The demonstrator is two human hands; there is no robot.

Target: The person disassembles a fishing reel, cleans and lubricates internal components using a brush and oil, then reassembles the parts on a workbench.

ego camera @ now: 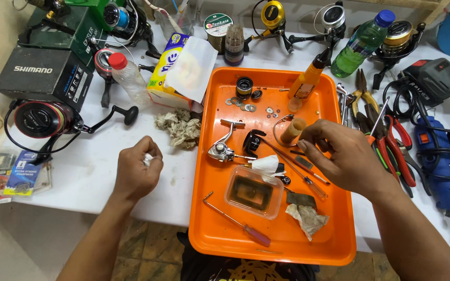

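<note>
Over on the far left of the white table a fishing reel with a dark spool lies beside a black box, its handle pointing toward a crumpled grey rag. The left hand rests on the tabletop near that rag, fingers curled tight round a small wad of white tissue that just peeks out at the top. Next comes the orange tray, crowded with parts: a silver reel piece, loose washers, a clear plastic tub of dark liquid, a purple-handled screwdriver lying slantwise near the front edge. The right hand hovers over the tray's right half, fingertips pinched on a small tan cylinder that stands tilted just beside a curved wire bail. An orange bottle stands behind it. Past the tray, red-handled pliers and a blue rotary tool lie on the table.
</note>
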